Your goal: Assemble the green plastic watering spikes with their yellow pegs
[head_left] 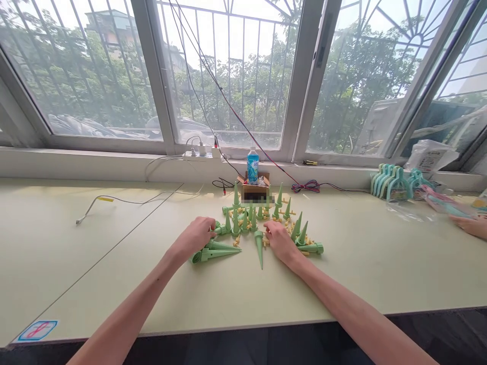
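Head view: nearest you, a marked sticker (38, 330) lies at the table's (213, 299) left. Farther in, a lone green spike (259, 248) lies between your hands, tip toward you. Your left hand (200, 233) is at the left-side green pieces (222, 251), your right hand (281, 241) by yellow fittings (308, 239); they're apart, and whether either grips anything, I cannot tell. Beyond, more spikes (244, 221) stand upright before a box (256, 189) with a blue bottle (252, 166).

The blue-bordered table sticker (38, 330) bears a pink mark resembling 8; the bottle label (253, 164) is illegible.
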